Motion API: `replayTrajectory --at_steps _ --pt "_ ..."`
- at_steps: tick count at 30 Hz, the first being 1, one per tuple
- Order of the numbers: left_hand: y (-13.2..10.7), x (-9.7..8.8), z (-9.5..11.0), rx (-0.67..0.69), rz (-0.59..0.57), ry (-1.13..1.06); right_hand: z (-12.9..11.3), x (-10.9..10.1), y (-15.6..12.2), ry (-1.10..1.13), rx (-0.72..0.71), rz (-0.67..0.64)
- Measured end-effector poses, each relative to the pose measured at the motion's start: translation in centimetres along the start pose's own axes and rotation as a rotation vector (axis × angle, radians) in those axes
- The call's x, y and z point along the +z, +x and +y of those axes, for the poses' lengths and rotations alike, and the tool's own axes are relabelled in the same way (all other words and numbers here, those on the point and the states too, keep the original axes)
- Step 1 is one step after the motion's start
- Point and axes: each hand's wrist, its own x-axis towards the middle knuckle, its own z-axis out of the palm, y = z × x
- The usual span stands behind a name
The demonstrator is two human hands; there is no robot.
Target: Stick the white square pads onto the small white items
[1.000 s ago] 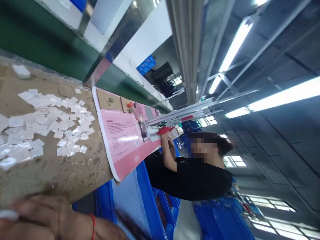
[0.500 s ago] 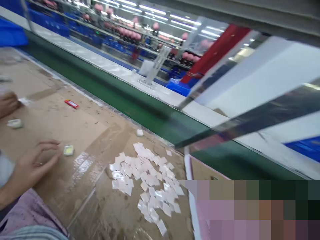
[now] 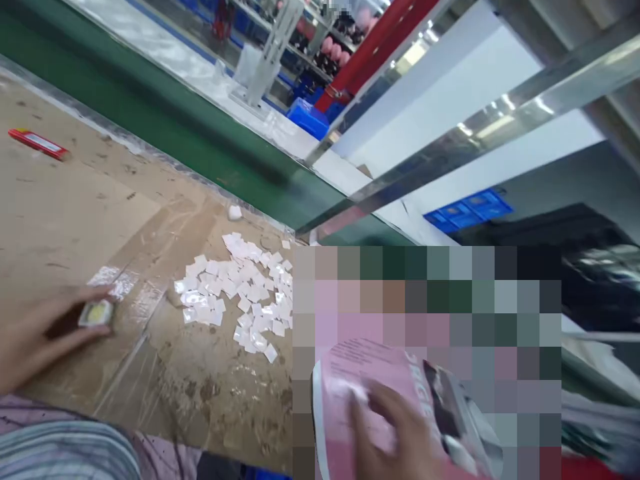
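At the left, my left hand (image 3: 55, 333) has its thumb and a finger closed on opposite sides of a small white square piece with a yellow centre (image 3: 97, 313), low over the brown tabletop (image 3: 200, 393). My right hand (image 3: 395, 433), smeared by motion, is in front of a pink printed package (image 3: 370, 363) at lower right. Its fingers are bent towards the pink surface; whether they grip it cannot be made out. Between the hands, many small pale square pieces (image 3: 245, 280) lie in a loose, overlapping spread.
A red slim packet (image 3: 39, 143) lies at far left. A small white lump (image 3: 235, 213) rests near the back edge, beside a green belt (image 3: 165, 127). A metal post (image 3: 450, 133) slants across the right. Pixelated blocks hide the area around the package.
The view has swung right and down. My left hand, earlier beside the white piece, now has its fingers around it. My right hand has come into view at the pink package.
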Motion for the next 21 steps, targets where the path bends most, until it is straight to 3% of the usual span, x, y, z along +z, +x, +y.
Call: replayTrajectory --at_steps 3,5,8,12,16,21 --pt "-0.4 1.7 3.8 0.201 -0.034 -0.192 -5.5 4.0 -1.3 0.066 -0.077 -0.28" --pt "-0.3 2.4 5.9 0.254 -0.011 -0.277 -7.9 6.9 -1.3 -0.008 -0.187 -0.342" --pt "-0.5 2.9 6.9 0.227 -0.014 -0.27 -8.7 8.9 -0.9 -0.139 -0.351 -0.384" --pt "-1.7 3.1 6.3 0.138 -0.098 -0.275 -7.4 8.5 -0.6 -0.197 -0.454 -0.358" --pt "-2.0 2.8 6.3 0.117 -0.15 -0.37 -7.6 7.4 -1.0 -0.074 -0.292 -0.244" --pt "-1.3 2.3 6.4 0.143 -0.142 -0.515 -11.6 5.9 -3.0 0.325 0.291 -0.207"
